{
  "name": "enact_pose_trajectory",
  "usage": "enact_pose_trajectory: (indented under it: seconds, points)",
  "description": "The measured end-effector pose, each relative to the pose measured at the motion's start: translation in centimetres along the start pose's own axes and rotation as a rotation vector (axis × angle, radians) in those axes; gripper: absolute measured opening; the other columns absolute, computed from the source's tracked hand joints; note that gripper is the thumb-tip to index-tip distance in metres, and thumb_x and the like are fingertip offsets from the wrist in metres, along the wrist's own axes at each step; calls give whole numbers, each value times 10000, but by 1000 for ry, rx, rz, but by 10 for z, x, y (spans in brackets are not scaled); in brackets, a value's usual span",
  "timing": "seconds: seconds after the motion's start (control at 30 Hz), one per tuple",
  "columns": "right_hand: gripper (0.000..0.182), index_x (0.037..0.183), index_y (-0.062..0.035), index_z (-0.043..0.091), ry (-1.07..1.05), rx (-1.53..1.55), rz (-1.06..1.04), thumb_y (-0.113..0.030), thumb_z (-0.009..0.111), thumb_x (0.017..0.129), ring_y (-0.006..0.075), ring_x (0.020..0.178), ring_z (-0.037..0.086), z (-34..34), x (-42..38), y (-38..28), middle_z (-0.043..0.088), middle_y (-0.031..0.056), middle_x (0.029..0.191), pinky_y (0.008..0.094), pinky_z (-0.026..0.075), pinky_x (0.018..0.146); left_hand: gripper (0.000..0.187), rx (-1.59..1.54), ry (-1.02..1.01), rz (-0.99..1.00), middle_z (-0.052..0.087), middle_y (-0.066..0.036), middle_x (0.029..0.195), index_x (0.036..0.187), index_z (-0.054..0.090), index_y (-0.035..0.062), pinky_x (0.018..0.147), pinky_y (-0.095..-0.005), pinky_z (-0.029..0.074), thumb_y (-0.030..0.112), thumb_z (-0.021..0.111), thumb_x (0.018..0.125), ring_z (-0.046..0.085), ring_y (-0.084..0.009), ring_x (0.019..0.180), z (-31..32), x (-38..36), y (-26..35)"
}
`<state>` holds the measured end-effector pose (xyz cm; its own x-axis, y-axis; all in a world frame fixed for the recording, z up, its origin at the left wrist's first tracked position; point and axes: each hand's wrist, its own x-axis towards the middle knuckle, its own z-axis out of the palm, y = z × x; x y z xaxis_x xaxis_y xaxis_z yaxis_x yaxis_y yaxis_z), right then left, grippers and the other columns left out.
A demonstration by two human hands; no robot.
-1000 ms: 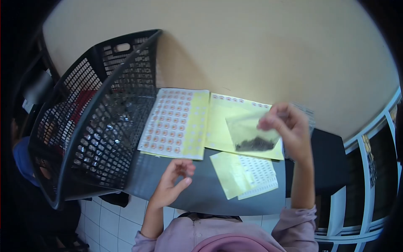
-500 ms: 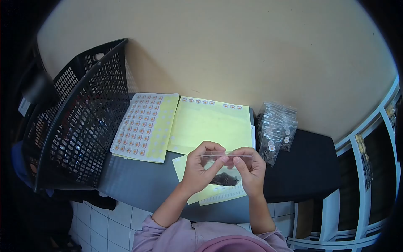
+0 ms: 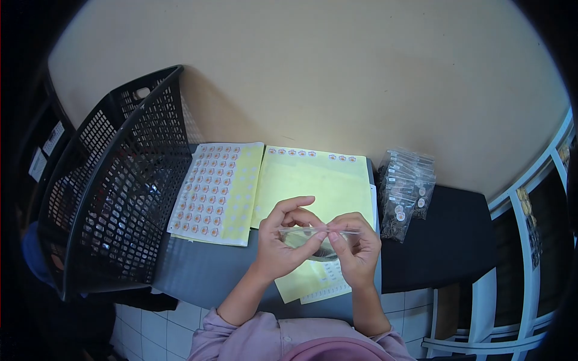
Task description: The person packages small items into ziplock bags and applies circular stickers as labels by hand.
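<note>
A clear plastic bag (image 3: 327, 250) with something dark inside hangs between my two hands, its top edge roughly level. My left hand (image 3: 288, 240) pinches that edge by the thumb, with the index finger raised. My right hand (image 3: 355, 249) grips the same edge just beside it, so the thumbs nearly meet. Below the hands lie yellow-backed sheets of small printed labels (image 3: 325, 287), partly covered. Beyond them is a yellow backing sheet (image 3: 313, 180) with one row of round stickers along its top. Left of it, a sticker sheet (image 3: 201, 195) still carries many stickers.
A tall black perforated basket (image 3: 114, 180) stands at the left with packs inside. Filled, stickered clear bags (image 3: 403, 195) are piled at the right, beside a black cloth surface (image 3: 451, 234). A beige wall (image 3: 337, 78) rises behind the grey table (image 3: 211, 271).
My left index finger has lifted off the bag's edge. The bag has tilted, so less of its dark contents shows. The whole view has shifted slightly.
</note>
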<state>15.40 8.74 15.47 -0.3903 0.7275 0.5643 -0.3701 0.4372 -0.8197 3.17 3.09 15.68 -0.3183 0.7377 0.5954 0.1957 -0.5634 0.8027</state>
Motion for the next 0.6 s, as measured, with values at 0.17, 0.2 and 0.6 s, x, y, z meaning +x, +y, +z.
enact_pose_trajectory:
  seconds: [0.17,0.2,0.6]
  points:
    - [97,811,4,570,34,-127,-44,31,596,722,160,746,557,10,-2,-5,579,107,800,253,435,679,560,1,-53,-7,595,-61,726,1173,390,-33,662,-230,433,-43,633,668,566,-102,694,-11,3,-3]
    - [97,811,4,570,46,-136,-44,31,596,722,160,746,557,12,-3,-5,579,107,800,253,435,679,560,-8,-64,-8,595,-61,726,1173,390,-33,662,-230,433,-43,633,668,566,-102,694,-13,4,-4]
    - [100,805,1,570,222,-188,-58,28,605,715,169,760,563,35,-14,-6,592,102,794,265,430,709,549,-136,-48,-24,594,-54,717,1152,393,-63,680,-223,429,-45,634,659,566,-96,704,-18,4,0]
